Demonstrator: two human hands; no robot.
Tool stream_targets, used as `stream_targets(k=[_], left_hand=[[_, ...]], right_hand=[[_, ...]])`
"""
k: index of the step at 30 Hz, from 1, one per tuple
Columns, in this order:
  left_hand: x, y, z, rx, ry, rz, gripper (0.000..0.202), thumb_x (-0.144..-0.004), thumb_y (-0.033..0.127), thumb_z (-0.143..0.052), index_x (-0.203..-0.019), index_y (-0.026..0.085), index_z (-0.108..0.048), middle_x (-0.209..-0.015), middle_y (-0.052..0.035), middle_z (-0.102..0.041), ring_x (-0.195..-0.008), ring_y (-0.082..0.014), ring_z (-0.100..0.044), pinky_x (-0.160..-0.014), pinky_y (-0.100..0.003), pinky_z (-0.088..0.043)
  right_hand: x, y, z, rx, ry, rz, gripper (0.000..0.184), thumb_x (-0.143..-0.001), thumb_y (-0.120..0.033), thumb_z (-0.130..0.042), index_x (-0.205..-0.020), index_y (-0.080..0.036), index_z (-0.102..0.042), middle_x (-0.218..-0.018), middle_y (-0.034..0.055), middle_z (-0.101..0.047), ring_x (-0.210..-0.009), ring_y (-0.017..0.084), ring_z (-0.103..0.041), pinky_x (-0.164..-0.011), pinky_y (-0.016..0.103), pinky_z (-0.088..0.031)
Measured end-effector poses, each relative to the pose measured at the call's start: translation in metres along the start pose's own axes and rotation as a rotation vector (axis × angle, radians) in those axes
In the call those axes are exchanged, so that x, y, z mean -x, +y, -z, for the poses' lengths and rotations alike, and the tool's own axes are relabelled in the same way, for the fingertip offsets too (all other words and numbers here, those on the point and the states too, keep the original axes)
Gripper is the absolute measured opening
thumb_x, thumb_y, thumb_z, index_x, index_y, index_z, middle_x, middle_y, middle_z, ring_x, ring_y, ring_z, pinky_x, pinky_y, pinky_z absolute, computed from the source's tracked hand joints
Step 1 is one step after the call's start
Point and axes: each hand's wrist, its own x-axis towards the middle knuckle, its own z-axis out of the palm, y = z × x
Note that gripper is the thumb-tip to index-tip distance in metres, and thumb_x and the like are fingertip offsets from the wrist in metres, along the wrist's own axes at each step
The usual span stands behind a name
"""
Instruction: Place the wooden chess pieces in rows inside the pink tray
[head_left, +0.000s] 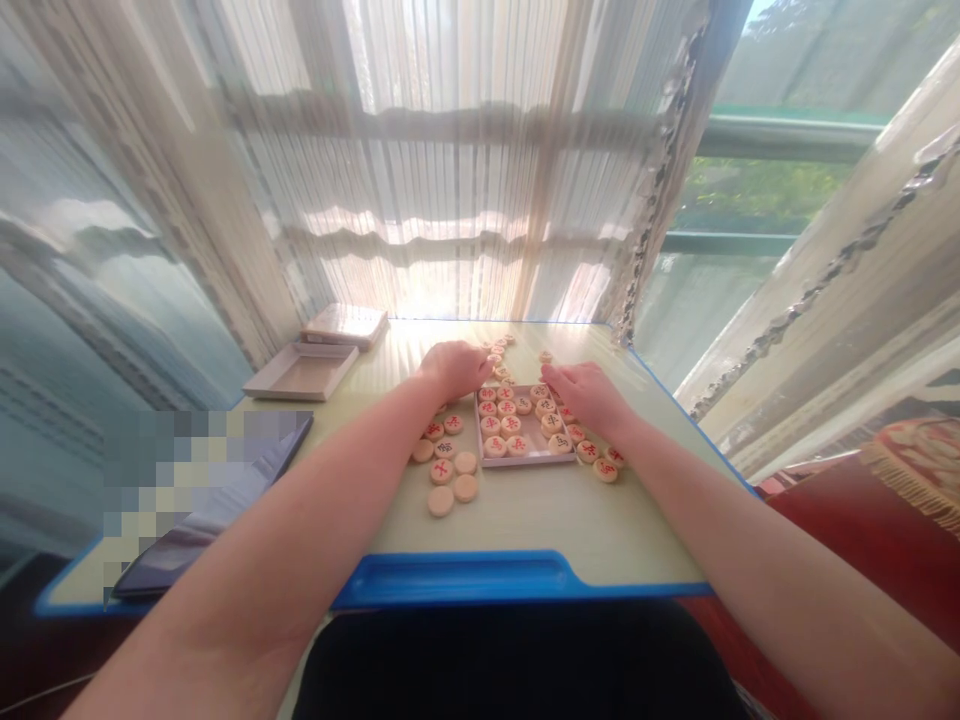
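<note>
A shallow open box [536,459] on the table holds round wooden Chinese chess pieces, with red characters mostly on its left side and dark ones on its right. My left hand [456,370] is closed at the box's far left corner, its fingertips beside a loose cluster of pieces [497,350]. Across the box, my right hand [585,395] has thumb and fingers pinched together at the far right corner, close to a single piece [545,356]. Whatever either hand grips is hidden by the fingers. More loose pieces [441,470] lie left of the box, some blank side up, and others [604,470] right of it.
An empty box lid or tray [300,372] and a closed box [345,325] sit at the table's back left. A dark-edged flat item [217,520], partly pixelated, lies at left. The table [510,520] has a blue rim and front trough [461,575]. Curtains [450,180] hang behind.
</note>
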Motion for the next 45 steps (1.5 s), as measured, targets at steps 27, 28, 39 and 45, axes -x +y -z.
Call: stream_targets(k=[27,28,39,45], left_hand=[[-0.008,-0.004,-0.012,0.622,-0.119,-0.101,0.033,-0.076,0.036,-0.058,-0.099,0.022,-0.076,-0.061,0.0017,-0.059,-0.06,-0.0119,-0.052,-0.064,-0.024,-0.042],[-0.008,-0.005,-0.013,0.629,-0.118,-0.082,0.033,-0.076,0.033,-0.056,-0.1,0.021,-0.075,-0.06,0.0022,-0.057,-0.059,-0.0114,-0.05,-0.062,-0.024,-0.041],[-0.007,-0.006,-0.011,0.598,-0.153,-0.104,0.041,-0.072,0.041,-0.061,-0.107,0.023,-0.072,-0.065,0.0029,-0.054,-0.06,-0.0112,-0.048,-0.061,-0.024,-0.038],[-0.009,-0.007,-0.018,0.619,-0.107,-0.056,0.047,-0.068,0.034,-0.06,-0.113,0.022,-0.068,-0.066,0.003,-0.054,-0.06,-0.0115,-0.049,-0.058,-0.023,-0.038]], right_hand=[[-0.003,0.014,-0.003,-0.014,-0.004,-0.001,0.059,-0.093,-0.053,-0.029,-0.065,-0.021,-0.07,-0.068,0.0055,-0.069,-0.082,0.02,-0.06,-0.08,0.029,-0.037],[-0.003,0.014,-0.003,-0.02,-0.004,-0.003,0.06,-0.093,-0.053,-0.03,-0.064,-0.02,-0.07,-0.068,0.0056,-0.07,-0.081,0.019,-0.061,-0.079,0.029,-0.038],[0.0,0.01,0.002,-0.038,-0.012,0.007,0.058,-0.091,-0.053,-0.033,-0.057,-0.02,-0.066,-0.063,0.0042,-0.068,-0.072,0.018,-0.06,-0.072,0.028,-0.038],[0.0,0.011,0.002,-0.051,-0.002,0.009,0.056,-0.091,-0.051,-0.036,-0.059,-0.02,-0.07,-0.063,0.0051,-0.069,-0.074,0.018,-0.061,-0.075,0.028,-0.039]])
